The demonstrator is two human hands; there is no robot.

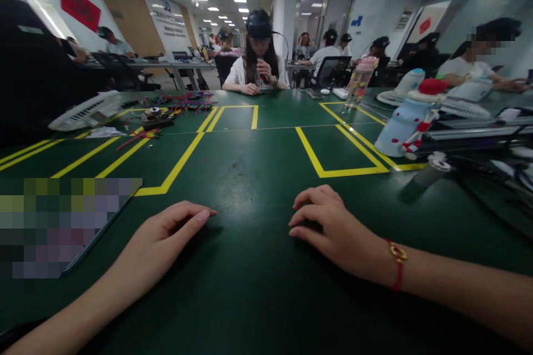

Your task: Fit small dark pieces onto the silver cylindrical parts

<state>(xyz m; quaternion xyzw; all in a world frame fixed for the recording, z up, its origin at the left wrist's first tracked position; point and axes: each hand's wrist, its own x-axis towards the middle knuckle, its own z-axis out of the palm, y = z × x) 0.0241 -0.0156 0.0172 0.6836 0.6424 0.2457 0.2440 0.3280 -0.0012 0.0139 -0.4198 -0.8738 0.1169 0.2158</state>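
Note:
My left hand (169,230) rests at the green table (250,283), fingers stretched forward with the thumb close beside them and nothing held. To its left lies a flat, thin-edged panel (75,227) whose surface is pixelated. My right hand (327,224) hovers over or rests on the tabletop, its fingers loosely bent and apart, also holding nothing. A red cord bracelet (397,266) with a gold ring circles my right wrist. Bare tabletop lies between the two hands.
Yellow tape (353,172) marks outlines on the table. A blue bottle (402,122) with a red top, a grey cylinder (431,169) and a pink-lidded bottle (360,80) stand right. Tangled wires (179,102) and a white fan (87,111) lie left. A person (258,61) sits opposite.

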